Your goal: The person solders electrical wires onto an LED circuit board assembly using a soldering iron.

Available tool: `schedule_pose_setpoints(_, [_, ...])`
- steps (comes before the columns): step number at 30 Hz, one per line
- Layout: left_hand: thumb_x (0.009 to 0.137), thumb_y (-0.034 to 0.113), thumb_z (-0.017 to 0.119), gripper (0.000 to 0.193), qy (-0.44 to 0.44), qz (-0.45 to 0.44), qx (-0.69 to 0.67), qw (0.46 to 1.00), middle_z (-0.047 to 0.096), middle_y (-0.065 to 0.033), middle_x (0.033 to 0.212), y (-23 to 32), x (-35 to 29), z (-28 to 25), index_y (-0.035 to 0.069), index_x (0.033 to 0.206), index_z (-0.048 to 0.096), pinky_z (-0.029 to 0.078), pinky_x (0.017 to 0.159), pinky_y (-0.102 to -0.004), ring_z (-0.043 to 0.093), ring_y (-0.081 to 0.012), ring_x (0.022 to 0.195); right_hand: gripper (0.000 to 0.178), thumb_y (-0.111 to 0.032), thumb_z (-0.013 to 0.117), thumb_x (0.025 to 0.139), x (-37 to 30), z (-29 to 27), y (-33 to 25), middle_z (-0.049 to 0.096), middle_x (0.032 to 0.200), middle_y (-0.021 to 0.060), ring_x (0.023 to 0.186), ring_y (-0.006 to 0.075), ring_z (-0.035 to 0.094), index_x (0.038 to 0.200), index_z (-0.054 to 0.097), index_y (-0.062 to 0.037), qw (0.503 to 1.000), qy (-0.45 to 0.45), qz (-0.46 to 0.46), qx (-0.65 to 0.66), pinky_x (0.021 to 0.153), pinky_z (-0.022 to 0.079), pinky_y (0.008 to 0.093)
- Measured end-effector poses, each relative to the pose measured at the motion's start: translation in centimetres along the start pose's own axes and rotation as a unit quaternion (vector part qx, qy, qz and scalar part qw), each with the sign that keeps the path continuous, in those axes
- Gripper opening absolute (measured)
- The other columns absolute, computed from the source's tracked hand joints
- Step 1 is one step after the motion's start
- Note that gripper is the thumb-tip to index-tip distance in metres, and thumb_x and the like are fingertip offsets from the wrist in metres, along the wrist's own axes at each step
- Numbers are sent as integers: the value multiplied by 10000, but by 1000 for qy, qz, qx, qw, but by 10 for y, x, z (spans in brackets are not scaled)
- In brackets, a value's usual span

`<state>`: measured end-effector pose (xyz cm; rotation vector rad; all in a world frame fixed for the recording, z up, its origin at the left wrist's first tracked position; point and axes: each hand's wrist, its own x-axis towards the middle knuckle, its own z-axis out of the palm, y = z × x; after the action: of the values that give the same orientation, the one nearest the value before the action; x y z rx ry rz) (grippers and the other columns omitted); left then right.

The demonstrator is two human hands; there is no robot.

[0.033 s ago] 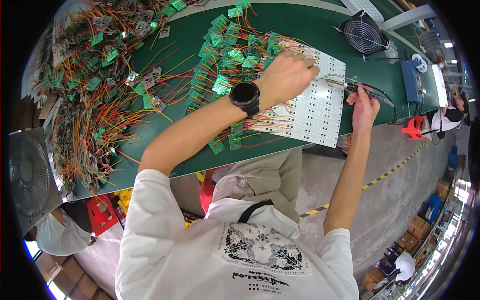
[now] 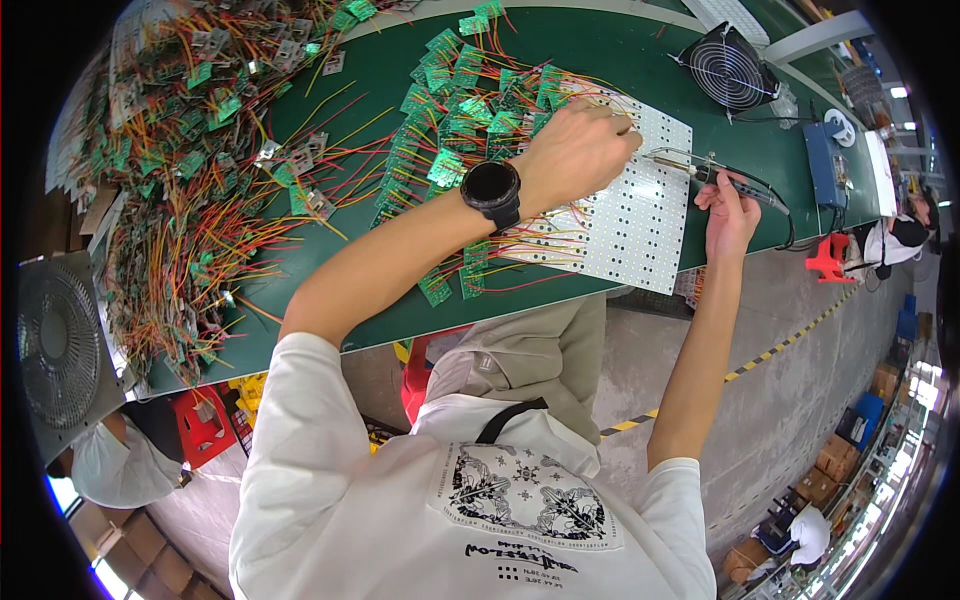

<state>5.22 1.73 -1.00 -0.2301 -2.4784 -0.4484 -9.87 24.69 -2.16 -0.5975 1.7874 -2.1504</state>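
My left hand (image 2: 578, 150), with a black watch (image 2: 490, 192) on its wrist, lies over a white panel (image 2: 652, 235) dotted with rows of small pads. Its fingers are curled down and closed; what they pinch is hidden. My right hand (image 2: 728, 215) grips a soldering iron (image 2: 738, 184) with a thin metal guide tube along it. The iron's tip points left over the panel, close to my left fingertips. Green circuit boards (image 2: 445, 168) with red and yellow wires lie in rows left of the panel, and some wires reach onto it.
A large heap of wired boards (image 2: 190, 200) covers the table's left side. At the back right stand a black fan (image 2: 728, 72), a blue box unit (image 2: 826, 165) and a white spool (image 2: 838, 125). Another fan (image 2: 60, 345) is at far left. Other people sit farther off.
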Motion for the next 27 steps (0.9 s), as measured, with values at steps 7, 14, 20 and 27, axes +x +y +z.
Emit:
schedule_pose_setpoints(7, [823, 209, 684, 218, 110, 5, -40, 993, 623, -74, 810, 12, 24, -75, 17, 725, 651, 470, 711, -396, 594, -268, 791, 220, -99, 665, 874, 2, -4, 3, 646, 739, 114, 592, 175, 601, 1023, 638, 61, 1000, 16, 2, 14, 558, 453, 259])
schedule_pose_setpoints(14, [823, 164, 694, 204, 25, -134, 94, 986, 562, -86, 670, 14, -76, -159, 16, 702, 624, 451, 535, -380, 571, -276, 635, 216, -109, 665, 877, 1, -3, 0, 641, 731, 101, 592, 173, 601, 1012, 638, 57, 999, 18, 6, 33, 553, 442, 260])
schedule_pose_setpoints(20, [795, 160, 734, 210, -44, -395, 161, 903, 588, -81, 893, 22, -167, -209, 32, 900, 606, 489, 650, -345, 613, -242, 773, 206, -130, 656, 889, 0, 0, -4, 637, 745, 78, 621, 143, 588, 1014, 645, 34, 999, 2, 5, 32, 586, 437, 253])
schedule_pose_setpoints(27, [797, 168, 732, 265, -64, -344, 143, 926, 581, -85, 972, 10, -186, -207, 43, 1000, 614, 505, 691, -367, 628, -255, 833, 200, -126, 668, 881, 1, -2, -2, 638, 734, 76, 604, 150, 597, 1007, 642, 28, 999, 12, 11, 43, 565, 436, 242])
